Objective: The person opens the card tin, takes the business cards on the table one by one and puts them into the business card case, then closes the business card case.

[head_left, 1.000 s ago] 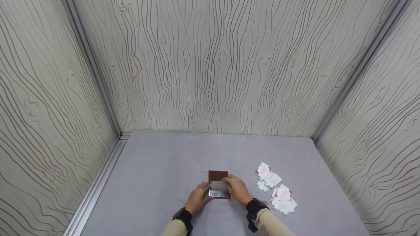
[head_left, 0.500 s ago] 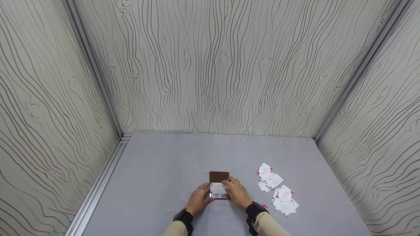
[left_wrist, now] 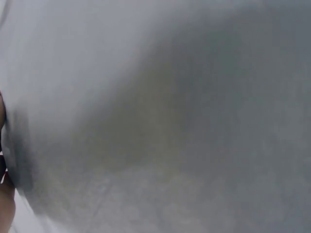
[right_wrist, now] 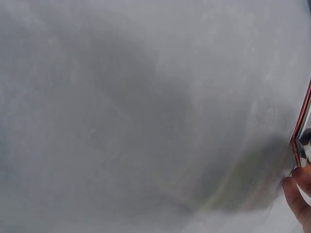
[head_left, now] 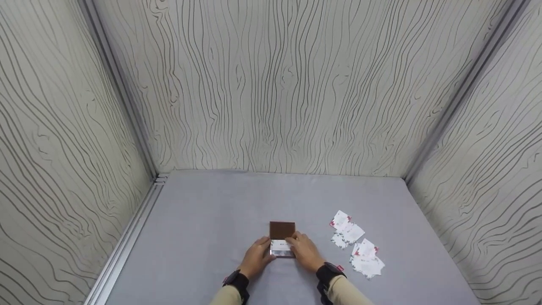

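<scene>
A brown card case (head_left: 282, 230) lies unfolded on the table in the head view, its shiny silvery part at the near end. Across that near half lies a white card (head_left: 277, 243) with dark print and a patterned left edge. My left hand (head_left: 255, 256) grips the case along its left side, thumb at the near corner. From the right, my right hand (head_left: 306, 253) pinches the card by its right side, fingertips over its face. The right wrist view catches the case's reddish-brown edge (right_wrist: 302, 114) beside fingertips; the left wrist view shows mostly cloth.
To the right, white cards with red and green decoration lie in two loose overlapping groups, a farther one (head_left: 350, 233) and a nearer one (head_left: 367, 264). Grey cloth (head_left: 203, 220) covers the table. A metal rail (head_left: 123, 254) runs along the left edge, and patterned panels enclose three sides.
The white card has slid toward me over the case, baring more of the brown far half. My right hand has moved slightly nearer with it; my left hand stays at the case.
</scene>
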{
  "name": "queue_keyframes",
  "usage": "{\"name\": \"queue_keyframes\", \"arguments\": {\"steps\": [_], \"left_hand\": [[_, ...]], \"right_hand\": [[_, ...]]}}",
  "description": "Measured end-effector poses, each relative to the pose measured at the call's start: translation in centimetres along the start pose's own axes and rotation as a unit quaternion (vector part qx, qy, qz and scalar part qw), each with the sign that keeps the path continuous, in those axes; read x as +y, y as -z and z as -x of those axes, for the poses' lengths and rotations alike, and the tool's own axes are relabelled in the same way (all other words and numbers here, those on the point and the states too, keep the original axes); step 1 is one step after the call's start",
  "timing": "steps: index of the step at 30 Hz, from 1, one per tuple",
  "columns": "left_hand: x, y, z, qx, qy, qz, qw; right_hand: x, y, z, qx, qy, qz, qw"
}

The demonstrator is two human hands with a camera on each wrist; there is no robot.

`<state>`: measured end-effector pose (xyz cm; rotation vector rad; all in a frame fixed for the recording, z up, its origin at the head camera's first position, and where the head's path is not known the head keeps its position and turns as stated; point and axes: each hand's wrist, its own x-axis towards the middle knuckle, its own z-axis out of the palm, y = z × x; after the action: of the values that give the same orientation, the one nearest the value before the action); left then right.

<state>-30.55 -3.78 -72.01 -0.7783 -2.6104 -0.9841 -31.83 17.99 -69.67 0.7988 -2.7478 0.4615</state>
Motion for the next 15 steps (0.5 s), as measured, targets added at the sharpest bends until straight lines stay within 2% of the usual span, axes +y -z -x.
{"name": "queue_keyframes", "arguments": {"steps": [15], "left_hand": [[-0.11,-0.05,-0.25,-0.010,0.012,-0.010,0.9998]], "right_hand": [[-0.69,0.39,0.38,-0.065,-0.031,0.042,0.997]]}}
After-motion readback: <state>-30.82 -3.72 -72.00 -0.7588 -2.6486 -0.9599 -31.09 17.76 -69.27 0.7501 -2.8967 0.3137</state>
